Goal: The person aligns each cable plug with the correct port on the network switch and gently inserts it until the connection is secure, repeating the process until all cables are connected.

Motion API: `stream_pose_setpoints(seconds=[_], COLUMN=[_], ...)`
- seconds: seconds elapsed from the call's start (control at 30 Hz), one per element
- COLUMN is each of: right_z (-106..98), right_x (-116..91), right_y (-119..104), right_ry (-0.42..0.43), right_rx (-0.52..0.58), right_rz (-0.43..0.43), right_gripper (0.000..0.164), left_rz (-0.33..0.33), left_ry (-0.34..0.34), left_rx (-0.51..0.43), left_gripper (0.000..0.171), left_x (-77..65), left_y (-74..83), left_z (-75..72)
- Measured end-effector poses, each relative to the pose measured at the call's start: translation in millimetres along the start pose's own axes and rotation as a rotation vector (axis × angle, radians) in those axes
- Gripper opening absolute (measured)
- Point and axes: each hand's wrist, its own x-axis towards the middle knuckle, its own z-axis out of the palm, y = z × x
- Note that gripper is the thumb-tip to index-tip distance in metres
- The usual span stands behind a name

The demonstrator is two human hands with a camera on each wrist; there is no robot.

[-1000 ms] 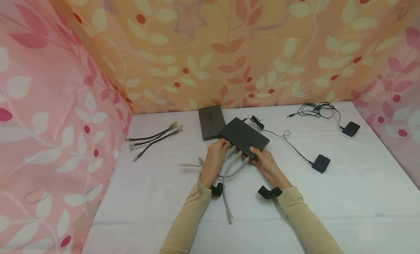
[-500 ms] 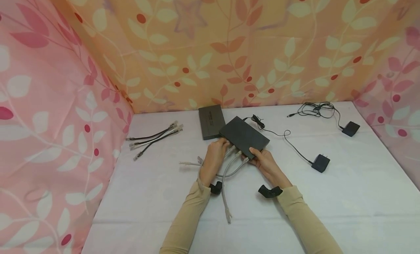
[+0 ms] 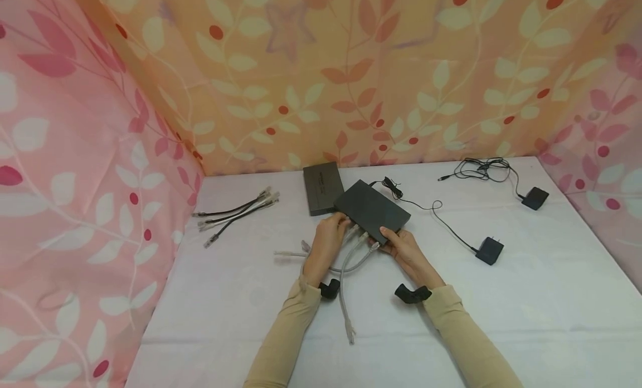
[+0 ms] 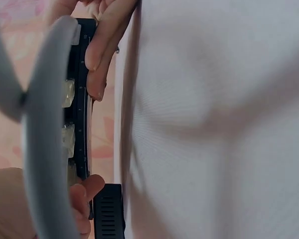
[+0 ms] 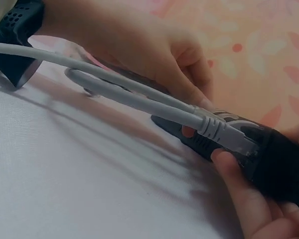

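My right hand (image 3: 408, 254) grips the near right corner of a black network switch (image 3: 373, 211), thumb on top and fingers underneath. The switch is tilted and raised off the table, as the left wrist view shows. Grey network cables (image 3: 345, 276) are plugged into its near side; their clear plugs (image 4: 68, 137) sit in the row of ports. My left hand (image 3: 327, 243) is at the left end of that row, pinching the plug of another grey network cable; its fingertips partly hide the plug. In the right wrist view, a grey cable boot (image 5: 222, 133) stands close to the right fingers.
A second black switch (image 3: 323, 188) lies behind, to the left. Several short black and white cables (image 3: 236, 212) lie further left. At right are two power adapters (image 3: 489, 250), one with its cord (image 3: 453, 229) running to the held switch, the other with a coiled cord (image 3: 484, 168).
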Motion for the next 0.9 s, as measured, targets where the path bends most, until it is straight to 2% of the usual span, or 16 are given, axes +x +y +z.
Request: stream_pose_setpoints(seconds=[0.2, 0.37, 0.53, 0.7, 0.9], right_z=[-2, 1, 4, 6, 6], right_x=[1, 2, 2, 1, 1], right_y=[2, 3, 2, 2, 1], right_ry=[0.006, 0.059, 0.1, 0.14, 0.133], right_rx=[0.012, 0.062, 0.158, 0.251, 0.393], right_rz=[-0.014, -0.027, -0.046, -0.042, -0.076], right_gripper=[0.059, 0.06, 0.06, 0.058, 0.063], left_rz=[-0.004, -0.052, -0.045, -0.018, 0.009], left_ry=[-0.011, -0.084, -0.134, -0.131, -0.088], left_rx=[0.024, 0.108, 0.193, 0.275, 0.277], left_gripper=[0.024, 0.042, 0.057, 0.056, 0.049], left_x=[-0.7, -1.1, -0.6, -1.4, -1.7], left_y=[-1.8, 0.1, 2.1, 0.8, -2.2], left_z=[2.1, 3.5, 3.3, -0.6, -7.5])
